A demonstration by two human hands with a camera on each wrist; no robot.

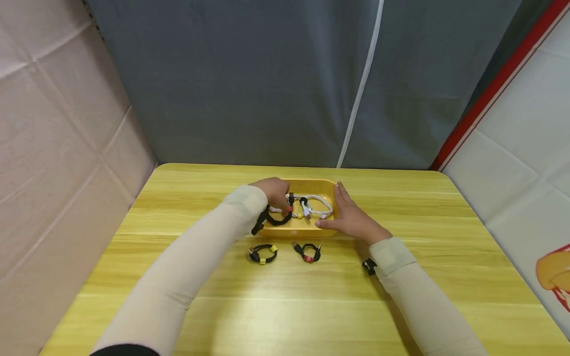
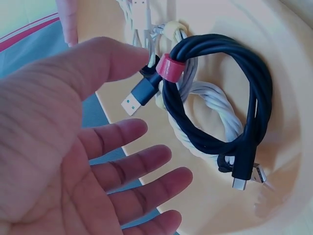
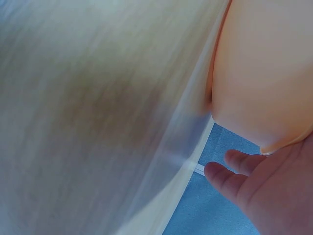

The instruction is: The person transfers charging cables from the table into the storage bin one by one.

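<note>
My left hand [image 2: 73, 147], fingers spread & holding nothing, hovers over black cable [image 2: 215, 98] in yellow tray [image 1: 311, 227]; right hand [image 1: 352, 217] lies flat, apparently touching tray's right edge.

Even, soft light is spread over the tabletop [image 1: 311, 296] in the head view, with faint shadows cast beneath the sleeves and mild bending seen at the frame edges. The left wrist picture is washed bright and bluish, the near palm softened. The right wrist picture is heavily blurred throughout.
</note>
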